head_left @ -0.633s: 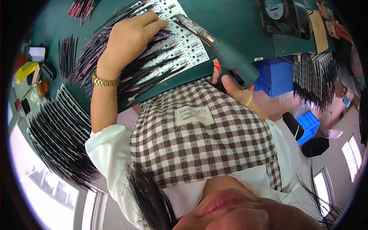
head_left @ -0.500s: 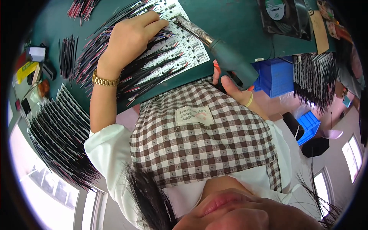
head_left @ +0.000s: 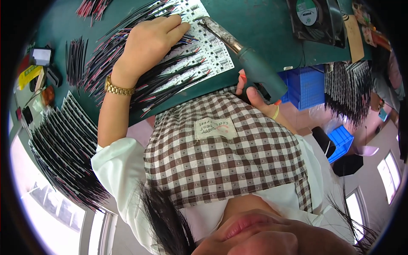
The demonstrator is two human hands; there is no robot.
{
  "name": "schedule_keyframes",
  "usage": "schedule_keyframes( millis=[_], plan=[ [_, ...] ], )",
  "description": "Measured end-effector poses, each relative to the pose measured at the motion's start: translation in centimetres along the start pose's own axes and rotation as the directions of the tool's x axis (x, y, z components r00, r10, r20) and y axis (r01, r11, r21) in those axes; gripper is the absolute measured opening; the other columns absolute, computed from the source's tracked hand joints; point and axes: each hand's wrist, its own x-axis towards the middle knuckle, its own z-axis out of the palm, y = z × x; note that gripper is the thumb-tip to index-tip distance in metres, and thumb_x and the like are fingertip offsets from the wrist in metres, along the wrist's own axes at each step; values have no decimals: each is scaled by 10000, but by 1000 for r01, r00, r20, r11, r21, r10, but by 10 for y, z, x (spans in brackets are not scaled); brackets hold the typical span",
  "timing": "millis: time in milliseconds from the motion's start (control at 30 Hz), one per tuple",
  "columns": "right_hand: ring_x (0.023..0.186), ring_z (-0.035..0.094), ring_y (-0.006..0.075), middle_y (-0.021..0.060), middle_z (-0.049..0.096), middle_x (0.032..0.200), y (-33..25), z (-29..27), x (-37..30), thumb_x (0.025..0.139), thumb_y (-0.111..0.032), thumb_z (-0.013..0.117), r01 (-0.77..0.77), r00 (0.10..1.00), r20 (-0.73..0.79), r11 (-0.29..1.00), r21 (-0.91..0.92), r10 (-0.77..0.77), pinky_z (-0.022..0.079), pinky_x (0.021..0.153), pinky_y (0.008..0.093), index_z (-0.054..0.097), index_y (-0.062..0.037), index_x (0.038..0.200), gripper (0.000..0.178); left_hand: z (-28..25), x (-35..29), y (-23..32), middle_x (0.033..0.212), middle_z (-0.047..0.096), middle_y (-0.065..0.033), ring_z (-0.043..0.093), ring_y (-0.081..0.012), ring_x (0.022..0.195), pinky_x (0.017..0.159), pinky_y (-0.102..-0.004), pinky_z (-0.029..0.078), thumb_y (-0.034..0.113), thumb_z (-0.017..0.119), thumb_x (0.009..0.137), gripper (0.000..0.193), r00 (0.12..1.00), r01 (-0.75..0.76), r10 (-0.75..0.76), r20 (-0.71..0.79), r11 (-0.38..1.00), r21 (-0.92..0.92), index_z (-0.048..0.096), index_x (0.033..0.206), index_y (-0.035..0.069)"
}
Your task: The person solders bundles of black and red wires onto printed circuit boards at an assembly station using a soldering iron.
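My left hand [head_left: 152, 43] reaches over a white circuit board panel [head_left: 219, 59], palm down. Its thumb and fingertips are bent together near the upper part of the panel, and what they pinch is hidden. Under and beside this hand, many thin black and red wires [head_left: 165, 80] lie in rows, their ends along the panel. My right hand [head_left: 259, 98] is wrapped round the dark green handle of a soldering gun [head_left: 261, 70]. The gun's scorched metal tip points up and left, just above the panel, a short way right of my left fingertips.
Loose wires [head_left: 76, 63] lie on the green table [head_left: 250, 19]. A stack of wired boards [head_left: 63, 148] hangs off at the left; another wired stack [head_left: 348, 91] is at the right by a blue crate [head_left: 308, 89]. A black fan [head_left: 316, 21] stands at the back right.
My left hand has shifted slightly to the right and down. The soldering gun's tip has also moved a little to the right, and the panel appears slightly displaced the same way.
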Motion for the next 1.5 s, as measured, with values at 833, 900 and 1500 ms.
schedule_keyframes(
  millis=[833, 900, 1500],
  plan=[
    [724, 539, 146, 86, 556, 881, -9, 9, 3, 907, -170, 481, 101, 995, -36, 966, 239, -95, 442, 700, 313, 460, -26, 1239, 363, -2, 5, 60, 857, 631, -129, 608, -309, 710, 617, -353, 477, 137, 630, 839, 119, 624, 679, -779, -69, 583, -447, 625, 905, 38],
    [700, 543, 158, 103, 553, 830, 3, 7, 4, 906, -278, 483, 130, 992, -33, 973, 191, -126, 444, 658, 305, 446, -13, 1218, 411, 8, 4, 61, 857, 629, -123, 607, -296, 700, 608, -343, 476, 138, 636, 835, 125, 636, 677, -767, -91, 610, -413, 624, 908, 38],
    [703, 535, 162, 66, 491, 833, 17, -12, -17, 866, -450, 565, -3, 1000, 3, 980, 199, 2, 451, 646, 297, 430, -13, 1186, 559, 33, 1, 61, 783, 644, -89, 592, -153, 646, 603, -265, 469, 97, 676, 774, 147, 567, 646, -802, -189, 575, -502, 659, 882, -1]
  ],
)
